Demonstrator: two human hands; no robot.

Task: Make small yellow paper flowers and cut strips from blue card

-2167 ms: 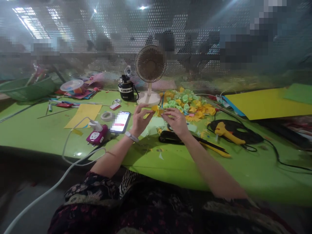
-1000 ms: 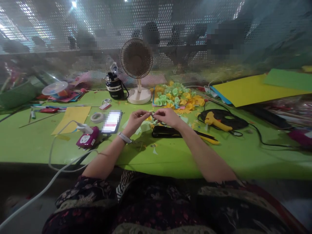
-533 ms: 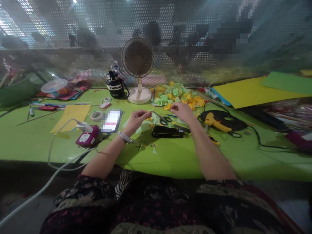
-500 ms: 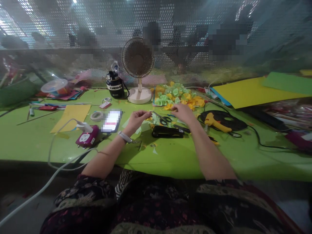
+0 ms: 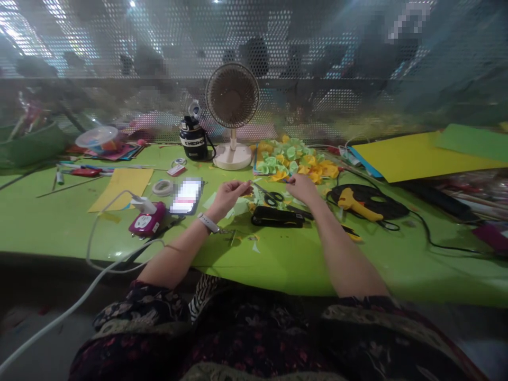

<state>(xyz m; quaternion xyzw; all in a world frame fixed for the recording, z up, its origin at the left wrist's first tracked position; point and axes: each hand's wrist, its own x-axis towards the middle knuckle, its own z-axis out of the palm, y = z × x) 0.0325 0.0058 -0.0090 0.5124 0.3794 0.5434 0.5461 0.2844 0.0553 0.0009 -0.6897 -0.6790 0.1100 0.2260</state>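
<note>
My left hand (image 5: 229,196) hangs over the green table (image 5: 293,259), its thumb and finger pinched on a small paper piece (image 5: 250,186) too thin to make out. My right hand (image 5: 302,188) sits to its right, fingertips close to a heap of yellow and green paper flowers (image 5: 291,161). Whether those fingertips hold anything is hard to see. Black-handled scissors (image 5: 270,197) lie between my hands, and a black stapler (image 5: 277,216) lies just below them. Pale green paper scraps (image 5: 234,207) lie under my left hand.
A desk fan (image 5: 232,98) and a black bottle (image 5: 193,139) stand behind my hands. To the left are a blurred phone (image 5: 186,196), a tape roll (image 5: 163,188) and a pink socket (image 5: 147,219). A yellow glue gun (image 5: 354,204) lies right, with large yellow card (image 5: 416,157) beyond.
My right hand has moved right, away from my left hand, towards the paper flowers. The scissors now show between my hands, and the view has shifted slightly.
</note>
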